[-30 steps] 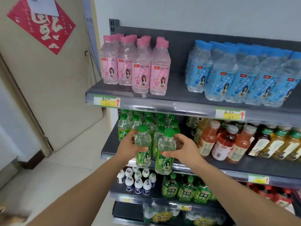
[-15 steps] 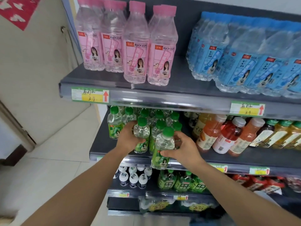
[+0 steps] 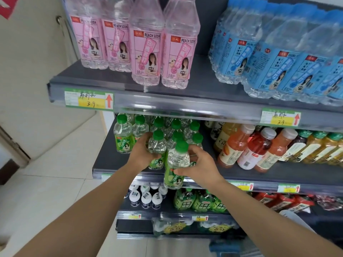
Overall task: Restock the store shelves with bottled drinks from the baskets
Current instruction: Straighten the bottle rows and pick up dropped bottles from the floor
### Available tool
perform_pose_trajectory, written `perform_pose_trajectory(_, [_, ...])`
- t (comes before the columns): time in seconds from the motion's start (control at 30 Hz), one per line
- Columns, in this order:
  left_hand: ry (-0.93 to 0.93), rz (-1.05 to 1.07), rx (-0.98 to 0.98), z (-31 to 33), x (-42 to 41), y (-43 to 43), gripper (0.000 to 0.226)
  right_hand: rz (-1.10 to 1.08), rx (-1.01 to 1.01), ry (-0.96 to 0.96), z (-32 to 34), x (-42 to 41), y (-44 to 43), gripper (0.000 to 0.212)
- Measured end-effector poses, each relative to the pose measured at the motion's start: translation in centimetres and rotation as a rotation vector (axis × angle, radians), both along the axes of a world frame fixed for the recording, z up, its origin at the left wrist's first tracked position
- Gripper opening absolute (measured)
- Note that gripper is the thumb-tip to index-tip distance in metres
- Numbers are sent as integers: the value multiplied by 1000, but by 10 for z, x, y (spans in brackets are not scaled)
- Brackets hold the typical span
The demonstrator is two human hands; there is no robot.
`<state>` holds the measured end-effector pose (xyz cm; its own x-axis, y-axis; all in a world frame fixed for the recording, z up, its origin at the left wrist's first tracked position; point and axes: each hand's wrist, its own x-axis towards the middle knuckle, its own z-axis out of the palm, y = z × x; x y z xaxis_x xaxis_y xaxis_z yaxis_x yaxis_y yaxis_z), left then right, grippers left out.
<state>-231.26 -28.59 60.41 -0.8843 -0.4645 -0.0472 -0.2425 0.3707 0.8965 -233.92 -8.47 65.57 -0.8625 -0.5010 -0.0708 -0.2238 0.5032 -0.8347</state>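
Note:
My left hand grips a clear green-capped bottle that stands on the second shelf among several bottles of the same kind. My right hand holds another green-capped bottle with a green label, tilted slightly and hanging over the shelf's front edge, just right of the first bottle. One more green-capped bottle stands apart at the shelf's left.
Pink peach soda bottles and blue-labelled bottles fill the top shelf. Orange and red juice bottles stand right of the green ones. Lower shelves hold small white-capped bottles and green packs. A door is at left.
The view has moved closer to the shelves. Both hands have carried their bottles inward; the left bottle now rests among the green-capped group, the right one stays at the shelf's front edge.

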Motion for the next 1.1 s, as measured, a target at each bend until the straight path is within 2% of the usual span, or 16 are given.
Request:
perform_pose_trajectory(0.13, [-13, -22, 40, -1, 4, -4, 98, 15, 4, 11, -1, 3, -8, 63])
perform_pose_trajectory(0.2, [2, 10, -9, 0, 11, -6, 86, 33, -5, 14, -2, 5, -15, 66])
perform_pose_trajectory(0.27, [48, 53, -82, 3, 20, -10, 62, 50, -7, 19, -1, 8, -25, 69])
perform_pose_trajectory(0.3, [70, 69, -56, 5, 27, -11, 52, 57, -4, 28, 0, 10, -32, 70])
perform_pose_trajectory(0.47, [156, 94, 358, 33, 55, -19, 20, 97, -5, 81, -1, 18, -68, 71])
perform_pose_trajectory(0.57, [174, 15, 419, 46, 63, -25, 30, 100, 7, 103, -4, 22, -86, 69])
perform_pose_trajectory(0.7, [189, -94, 290, 45, 68, -36, 24, 62, 9, 128, -10, 24, -103, 63])
perform_pose_trajectory(0.87, [205, -78, 121, 38, 62, -47, 36, 55, -19, 167, -17, 26, -110, 60])
perform_pose_trajectory(0.93, [213, -64, 94, 35, 59, -51, 33, 54, -32, 201, -23, 26, -109, 56])
perform_pose_trajectory(1.1, [147, 44, 34, 24, 46, -57, 33, 95, 176, 333, -34, 23, -92, 34])
